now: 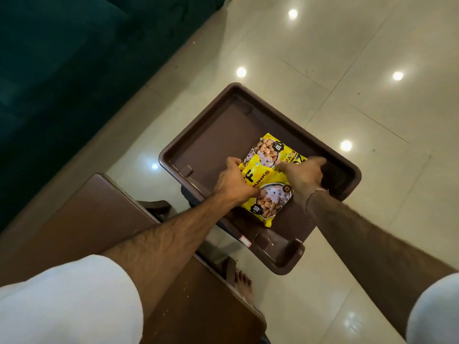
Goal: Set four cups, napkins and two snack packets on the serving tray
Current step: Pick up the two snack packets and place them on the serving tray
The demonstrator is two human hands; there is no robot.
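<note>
A brown plastic serving tray (211, 135) sits ahead of me, above the tiled floor. Two yellow snack packets lie in it, one overlapping the other: the near packet (268, 202) and the far packet (265, 150). My left hand (234, 181) grips the left edge of the near packet. My right hand (304, 173) presses on the packets' right side, fingers curled over them. No cups or napkins are in view.
A dark wooden table (82, 219) stands at my lower left, its edge next to the tray. A dark green sofa (62, 58) fills the upper left. Glossy cream floor tiles (347, 70) spread to the right. A bare foot (244, 285) shows below the tray.
</note>
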